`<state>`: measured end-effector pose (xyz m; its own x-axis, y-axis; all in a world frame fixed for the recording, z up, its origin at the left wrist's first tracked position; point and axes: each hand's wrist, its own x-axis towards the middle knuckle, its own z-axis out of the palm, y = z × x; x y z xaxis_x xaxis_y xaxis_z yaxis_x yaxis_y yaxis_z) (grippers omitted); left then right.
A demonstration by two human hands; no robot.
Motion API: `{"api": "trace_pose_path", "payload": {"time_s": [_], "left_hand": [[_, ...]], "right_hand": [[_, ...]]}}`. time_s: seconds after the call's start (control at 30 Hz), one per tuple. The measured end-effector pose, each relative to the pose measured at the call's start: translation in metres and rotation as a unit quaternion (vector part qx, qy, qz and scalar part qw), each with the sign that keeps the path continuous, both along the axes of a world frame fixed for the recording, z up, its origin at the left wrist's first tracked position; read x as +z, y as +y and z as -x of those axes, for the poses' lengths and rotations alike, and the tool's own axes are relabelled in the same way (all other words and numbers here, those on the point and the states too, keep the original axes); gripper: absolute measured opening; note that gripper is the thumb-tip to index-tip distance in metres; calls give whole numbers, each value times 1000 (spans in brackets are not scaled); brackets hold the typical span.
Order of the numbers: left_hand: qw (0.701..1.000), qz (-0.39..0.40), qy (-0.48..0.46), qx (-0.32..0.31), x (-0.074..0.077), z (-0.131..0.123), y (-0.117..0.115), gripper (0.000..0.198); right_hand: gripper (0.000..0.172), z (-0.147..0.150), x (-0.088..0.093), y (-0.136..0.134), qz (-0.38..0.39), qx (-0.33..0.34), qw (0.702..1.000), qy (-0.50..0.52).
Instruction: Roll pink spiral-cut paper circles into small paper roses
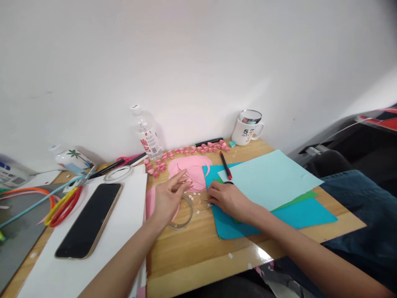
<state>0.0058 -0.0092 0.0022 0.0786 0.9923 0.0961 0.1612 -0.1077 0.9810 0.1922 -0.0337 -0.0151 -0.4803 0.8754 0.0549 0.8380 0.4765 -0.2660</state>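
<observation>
My left hand [167,195] is over the table, its thumb and fingertips drawn together at the edge of a pile of pink paper cutouts [190,167]. Whatever they pinch is too small to make out. A roll of tape [191,212] lies just under that wrist. My right hand [228,196] is closed around small scissors [228,182]; a dark handle loop shows above the knuckles and metal tips poke out toward the left. It rests over the left part of the blue paper [228,227]. Tiny white scraps [194,193] are scattered between both hands.
Small pink folded pieces [186,150] line the wall beside a bottle [147,134]. A mug [247,128] stands behind a red pen [226,165] and light-blue paper [273,178]. On the left, a phone [89,221] lies on white paper [124,231] near red-and-yellow-handled scissors [66,207].
</observation>
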Motion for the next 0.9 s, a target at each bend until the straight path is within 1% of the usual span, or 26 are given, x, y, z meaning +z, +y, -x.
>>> {"api": "trace_pose_path", "payload": {"time_s": [0.07, 0.13, 0.17, 0.23, 0.27, 0.33, 0.43, 0.53, 0.67, 0.77, 0.9], "left_hand": [[1000, 4, -10, 0, 1, -1, 0, 38], [1000, 2, -9, 5, 1, -1, 1, 33], [1000, -1, -1, 7, 1, -1, 1, 29], [999, -18, 29, 1, 1, 0, 1, 23], [998, -32, 53, -8, 0, 0, 1, 21], [991, -72, 110, -31, 0, 2, 2, 18], [972, -134, 178, -70, 0, 4, 2, 14], [961, -168, 201, -85, 3, 4, 1, 13], [958, -180, 206, -87, 5, 2, -1, 13], [959, -177, 202, -88, 5, 1, -2, 11], [962, -175, 190, -93, 5, 1, -2, 12]], "right_hand": [[14, -1, -2, -1, -9, -3, 1000, 29], [13, -4, -1, 0, 20, -12, 993, 115], [11, -6, 1, 1, 40, -20, 985, 168], [10, -8, 9, 4, 75, -28, 962, 262], [12, -9, 14, 6, 82, -24, 954, 289], [14, -9, 26, 11, 86, 11, 944, 319], [15, -7, 43, 19, 82, 57, 948, 301], [14, -5, 52, 23, 86, 69, 960, 259], [15, -4, 53, 24, 115, 55, 965, 229], [15, -3, 51, 25, 118, 45, 966, 228], [14, -4, 49, 27, 118, 52, 966, 225]]}}
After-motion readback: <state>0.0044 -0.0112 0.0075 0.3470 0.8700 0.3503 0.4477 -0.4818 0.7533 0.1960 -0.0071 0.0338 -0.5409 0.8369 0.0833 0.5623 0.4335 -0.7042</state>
